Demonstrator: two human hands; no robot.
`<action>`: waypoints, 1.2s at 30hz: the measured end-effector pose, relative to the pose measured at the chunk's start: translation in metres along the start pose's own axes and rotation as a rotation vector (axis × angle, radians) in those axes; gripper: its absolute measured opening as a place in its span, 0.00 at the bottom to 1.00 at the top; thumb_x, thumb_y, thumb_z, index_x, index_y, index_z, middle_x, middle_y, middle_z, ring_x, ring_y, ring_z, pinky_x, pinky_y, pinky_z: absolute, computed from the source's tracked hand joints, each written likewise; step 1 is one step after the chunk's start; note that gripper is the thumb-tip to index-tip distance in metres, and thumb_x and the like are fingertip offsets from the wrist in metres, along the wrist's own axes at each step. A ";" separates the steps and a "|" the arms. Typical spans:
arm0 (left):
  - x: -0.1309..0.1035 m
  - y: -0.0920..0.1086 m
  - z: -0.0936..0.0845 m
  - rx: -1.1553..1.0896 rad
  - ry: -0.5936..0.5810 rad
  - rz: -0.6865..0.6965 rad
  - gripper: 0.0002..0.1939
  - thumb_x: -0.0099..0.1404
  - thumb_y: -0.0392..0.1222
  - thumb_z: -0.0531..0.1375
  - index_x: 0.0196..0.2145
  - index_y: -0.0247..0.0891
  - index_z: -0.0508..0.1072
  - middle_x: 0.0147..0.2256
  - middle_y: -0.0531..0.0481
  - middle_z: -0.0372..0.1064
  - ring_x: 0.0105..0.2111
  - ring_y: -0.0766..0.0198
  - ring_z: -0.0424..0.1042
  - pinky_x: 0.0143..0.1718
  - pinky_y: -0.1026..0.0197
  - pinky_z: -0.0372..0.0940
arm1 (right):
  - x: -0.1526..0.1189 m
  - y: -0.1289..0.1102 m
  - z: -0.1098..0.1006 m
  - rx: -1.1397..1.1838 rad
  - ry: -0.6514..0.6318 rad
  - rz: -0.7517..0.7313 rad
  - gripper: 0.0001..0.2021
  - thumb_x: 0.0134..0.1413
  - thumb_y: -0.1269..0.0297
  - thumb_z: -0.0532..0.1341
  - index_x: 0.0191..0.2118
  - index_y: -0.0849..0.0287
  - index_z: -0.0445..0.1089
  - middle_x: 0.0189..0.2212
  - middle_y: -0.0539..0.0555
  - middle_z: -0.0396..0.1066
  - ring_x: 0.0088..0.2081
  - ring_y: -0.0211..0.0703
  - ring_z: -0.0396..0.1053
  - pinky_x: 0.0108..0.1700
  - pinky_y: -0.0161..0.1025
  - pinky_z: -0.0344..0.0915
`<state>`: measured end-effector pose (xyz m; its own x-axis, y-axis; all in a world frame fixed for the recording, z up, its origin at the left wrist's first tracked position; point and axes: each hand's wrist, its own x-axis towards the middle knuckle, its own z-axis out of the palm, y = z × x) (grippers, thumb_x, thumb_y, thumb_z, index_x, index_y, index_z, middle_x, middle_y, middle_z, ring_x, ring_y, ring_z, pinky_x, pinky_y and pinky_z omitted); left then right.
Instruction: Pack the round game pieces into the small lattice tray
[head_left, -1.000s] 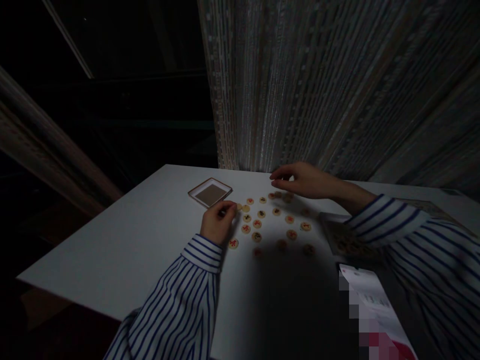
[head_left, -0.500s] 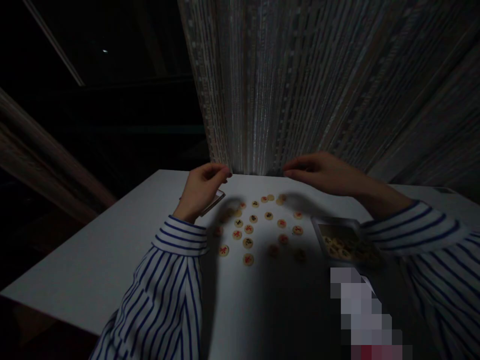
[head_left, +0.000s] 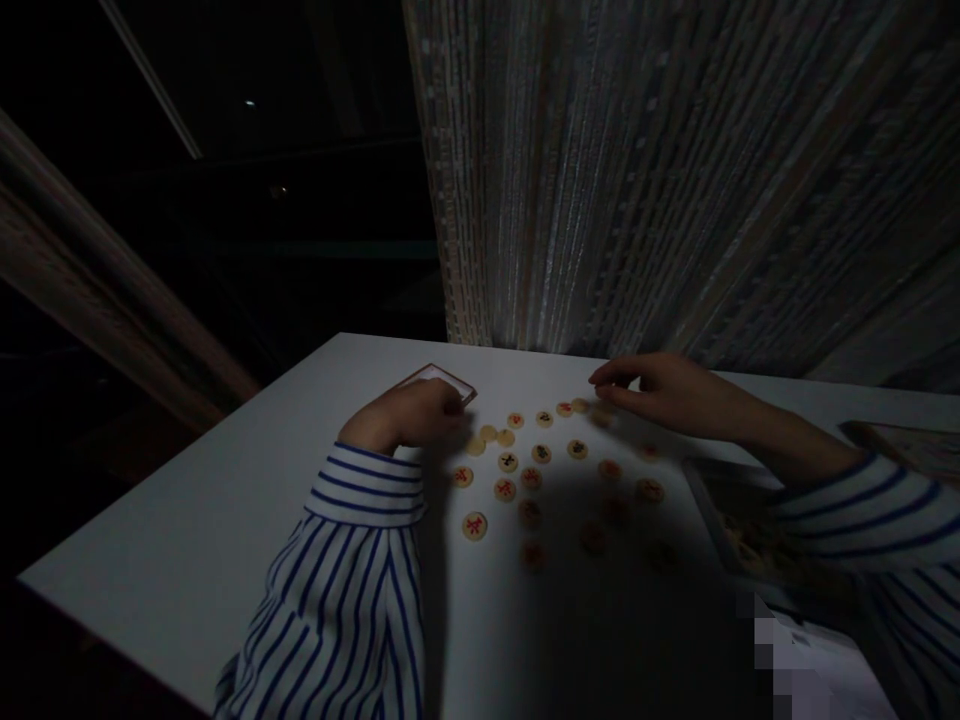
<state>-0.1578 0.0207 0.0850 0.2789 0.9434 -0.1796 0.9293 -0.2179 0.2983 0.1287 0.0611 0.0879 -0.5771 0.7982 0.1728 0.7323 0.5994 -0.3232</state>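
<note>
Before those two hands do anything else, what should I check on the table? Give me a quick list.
1. Left hand free of pieces: cannot tell; its curled fingers hide the grip.
2. Shallow tray in full view: not ok; the left hand covers part of it.
3. Every piece marked side up: not ok; plain pieces lie near the left hand.
4. Pieces well lit: not ok; shadowed pieces lie toward the front.
5. Container unobstructed: not ok; the right sleeve hides part.

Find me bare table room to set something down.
Widest: the table left of the left sleeve. Smaller: the strip between the tray and right hand, behind the pieces. Crowded: the middle, with pieces; the right, with box and phone. The near middle is shadowed.
</note>
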 end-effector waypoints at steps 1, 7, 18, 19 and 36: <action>0.002 -0.003 0.004 0.032 0.004 -0.067 0.09 0.52 0.40 0.55 0.26 0.37 0.75 0.26 0.49 0.72 0.25 0.63 0.67 0.28 0.63 0.59 | 0.001 -0.004 0.002 -0.001 -0.013 0.002 0.16 0.52 0.60 0.52 0.41 0.61 0.71 0.32 0.53 0.74 0.30 0.40 0.70 0.32 0.36 0.63; 0.000 -0.010 0.036 -0.020 -0.042 -0.097 0.07 0.50 0.39 0.58 0.27 0.37 0.74 0.28 0.47 0.73 0.28 0.61 0.69 0.26 0.64 0.57 | 0.012 -0.024 0.020 0.019 -0.053 -0.038 0.13 0.52 0.62 0.54 0.40 0.59 0.71 0.34 0.53 0.74 0.33 0.41 0.70 0.34 0.35 0.63; -0.002 -0.025 0.032 -0.070 0.173 -0.012 0.12 0.56 0.43 0.52 0.35 0.36 0.71 0.32 0.45 0.72 0.30 0.61 0.69 0.28 0.63 0.58 | 0.022 -0.036 0.030 -0.059 -0.089 -0.086 0.14 0.52 0.64 0.53 0.42 0.60 0.71 0.35 0.55 0.74 0.35 0.42 0.70 0.37 0.37 0.62; 0.000 -0.024 0.031 -0.065 0.144 -0.004 0.12 0.56 0.43 0.53 0.35 0.36 0.72 0.32 0.46 0.72 0.30 0.61 0.69 0.28 0.63 0.58 | 0.021 -0.036 0.031 -0.067 -0.104 -0.085 0.14 0.52 0.63 0.53 0.42 0.60 0.71 0.35 0.55 0.74 0.35 0.42 0.70 0.36 0.36 0.62; 0.022 0.004 0.022 0.161 -0.119 -0.119 0.20 0.50 0.53 0.60 0.35 0.36 0.75 0.36 0.40 0.74 0.33 0.55 0.72 0.28 0.63 0.60 | 0.020 -0.031 0.036 -0.106 -0.079 -0.100 0.14 0.52 0.63 0.53 0.41 0.59 0.72 0.36 0.56 0.74 0.36 0.44 0.70 0.37 0.38 0.62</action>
<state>-0.1424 0.0345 0.0617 0.1832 0.9308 -0.3164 0.9812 -0.1532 0.1173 0.0817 0.0561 0.0676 -0.6723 0.7298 0.1243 0.7017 0.6817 -0.2071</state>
